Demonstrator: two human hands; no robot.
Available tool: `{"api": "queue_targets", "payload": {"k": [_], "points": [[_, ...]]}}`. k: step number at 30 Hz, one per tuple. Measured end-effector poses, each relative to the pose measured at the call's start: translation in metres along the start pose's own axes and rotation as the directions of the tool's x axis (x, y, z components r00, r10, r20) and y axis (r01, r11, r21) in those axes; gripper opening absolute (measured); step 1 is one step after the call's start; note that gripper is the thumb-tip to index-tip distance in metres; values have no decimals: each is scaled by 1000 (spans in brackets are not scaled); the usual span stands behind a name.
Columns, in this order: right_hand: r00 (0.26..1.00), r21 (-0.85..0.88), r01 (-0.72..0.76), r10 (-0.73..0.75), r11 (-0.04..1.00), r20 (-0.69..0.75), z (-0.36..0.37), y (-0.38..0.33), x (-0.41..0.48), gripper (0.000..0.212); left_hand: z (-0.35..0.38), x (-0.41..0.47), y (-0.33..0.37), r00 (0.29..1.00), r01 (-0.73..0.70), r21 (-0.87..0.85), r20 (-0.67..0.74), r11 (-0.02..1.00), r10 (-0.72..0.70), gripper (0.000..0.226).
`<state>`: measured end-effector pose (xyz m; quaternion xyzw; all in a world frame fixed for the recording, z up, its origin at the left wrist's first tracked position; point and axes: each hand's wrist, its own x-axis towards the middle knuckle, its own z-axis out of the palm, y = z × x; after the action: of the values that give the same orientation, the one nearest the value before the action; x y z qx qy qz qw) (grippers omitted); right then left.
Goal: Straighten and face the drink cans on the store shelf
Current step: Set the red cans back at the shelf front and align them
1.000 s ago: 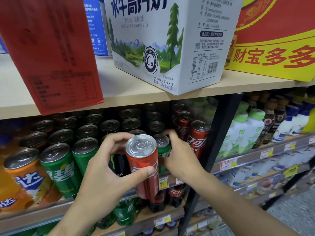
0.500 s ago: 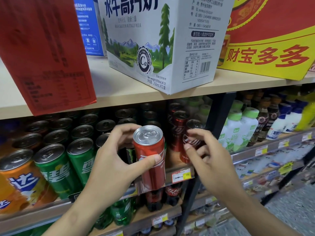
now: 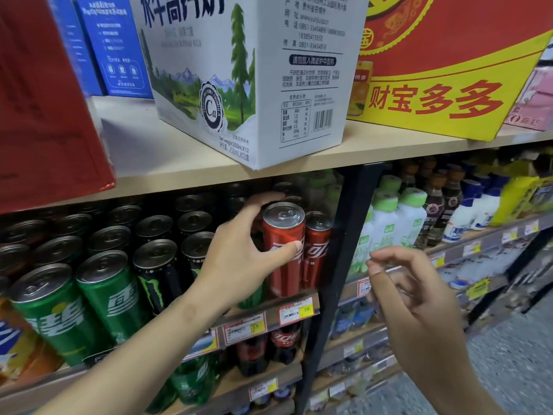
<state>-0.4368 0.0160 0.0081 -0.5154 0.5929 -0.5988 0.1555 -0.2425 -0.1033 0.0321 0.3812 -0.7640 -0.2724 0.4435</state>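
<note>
At the shelf's (image 3: pixel 299 304) right end, my left hand (image 3: pixel 239 265) wraps a red can (image 3: pixel 285 250), thumb across its front label and fingers curled behind it near the top. It stands at the front edge, just beside a second red can (image 3: pixel 317 250) on its right, hard by the black upright (image 3: pixel 335 250). My right hand (image 3: pixel 419 298) hangs loose in front of the next bay, fingers half curled, holding nothing. I judge the step in hand is seating this can in its row with the logo forward. Next I'd need a small twist to square the label, then let go without tipping it. My palm hides the can's left side and what stands behind it; its base is hard to make out against the price strip, so I can't tell if it sits flat. The back rows are dark.
</note>
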Motion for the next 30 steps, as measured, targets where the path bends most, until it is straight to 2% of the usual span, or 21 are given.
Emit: {"api": "queue_targets", "payload": {"k": [4,10,13,25,30], "points": [[1000,3,0,0,1000,0,-5,5,-3,18,6,9,-7,999,14,83,37,996,-18,49],[1000,-42,17,-17,999,-4,-8,12,-7,17,17,20,-9,994,50,259,82,965,-73,52],[1000,-46,11,-12,999,-18,-7,14,-8,7,20,24,-10,990,67,282,101,957,-99,48],[1000,-23,-14,14,1000,12,-1,20,-10,13,25,27,-18,978,65,371,162,927,-133,41],[1000,-24,-16,16,1000,14,1,17,-11,9,26,28,-18,974,65,381,177,922,-141,36]]}}
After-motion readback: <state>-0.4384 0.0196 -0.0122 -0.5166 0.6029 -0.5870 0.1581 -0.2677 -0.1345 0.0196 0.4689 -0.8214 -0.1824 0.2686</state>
